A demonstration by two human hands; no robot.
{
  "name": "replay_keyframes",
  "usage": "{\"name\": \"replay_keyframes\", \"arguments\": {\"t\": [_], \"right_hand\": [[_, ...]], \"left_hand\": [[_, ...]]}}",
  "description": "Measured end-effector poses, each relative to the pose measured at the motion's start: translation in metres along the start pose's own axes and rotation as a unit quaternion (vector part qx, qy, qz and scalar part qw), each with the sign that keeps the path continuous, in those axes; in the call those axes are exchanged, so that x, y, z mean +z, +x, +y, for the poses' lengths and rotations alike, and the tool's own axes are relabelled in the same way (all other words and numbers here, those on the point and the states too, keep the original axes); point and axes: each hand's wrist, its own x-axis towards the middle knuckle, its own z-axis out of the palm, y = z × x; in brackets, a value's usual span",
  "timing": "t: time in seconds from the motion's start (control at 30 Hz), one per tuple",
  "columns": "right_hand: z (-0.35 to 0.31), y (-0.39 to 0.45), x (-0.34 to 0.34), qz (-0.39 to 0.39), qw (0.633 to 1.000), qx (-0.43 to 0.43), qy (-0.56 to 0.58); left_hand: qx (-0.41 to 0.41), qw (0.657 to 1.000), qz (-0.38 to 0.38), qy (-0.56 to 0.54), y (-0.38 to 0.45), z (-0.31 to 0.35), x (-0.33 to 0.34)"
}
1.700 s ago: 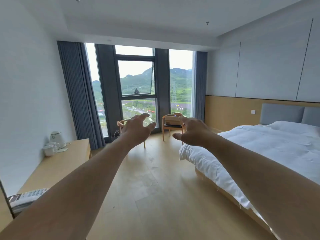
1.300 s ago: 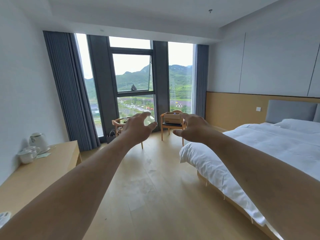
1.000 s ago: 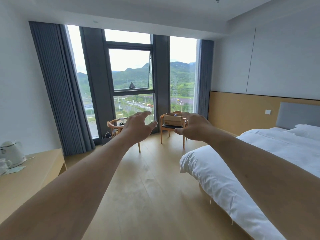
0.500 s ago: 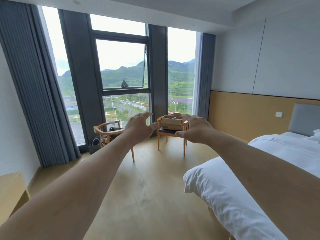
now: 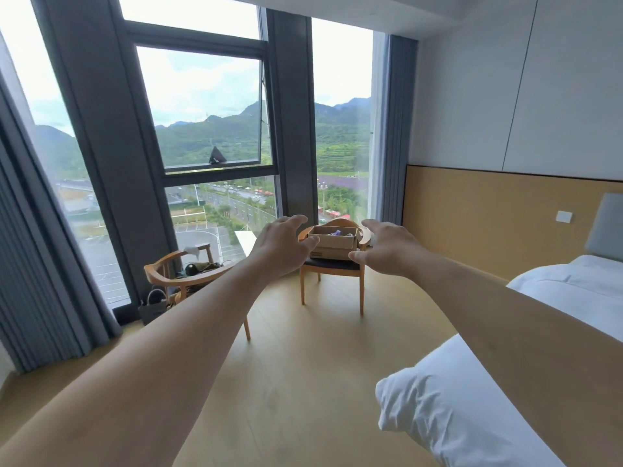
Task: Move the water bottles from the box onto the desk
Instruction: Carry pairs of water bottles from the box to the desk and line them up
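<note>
- Head view: both arms stretch forward over the wooden floor (image 5: 303,382); the left hand (image 5: 281,246) and right hand (image 5: 387,249) are spread wide, holding nothing.
- Far across the room, an open cardboard box (image 5: 333,242) sits on the dark seat of a wooden chair (image 5: 332,274) by the window (image 5: 209,106), seen between the two hands.
- Something bluish shows inside the box, too small to identify.
- A second chair (image 5: 183,274) stands farther left; a white bed (image 5: 505,382) lies near right.
</note>
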Motion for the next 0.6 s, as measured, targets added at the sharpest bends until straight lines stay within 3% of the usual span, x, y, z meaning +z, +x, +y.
{"name": "replay_keyframes", "arguments": {"t": [0.3, 0.6], "right_hand": [[0.071, 0.245, 0.081, 0.002, 1.0, -0.006, 0.01], [0.121, 0.503, 0.107, -0.013, 1.0, -0.001, 0.011]], "left_hand": [[-0.003, 1.0, 0.003, 0.005, 0.224, -0.078, 0.115], [-0.03, 0.999, -0.006, -0.01, 0.472, -0.127, 0.188]]}}
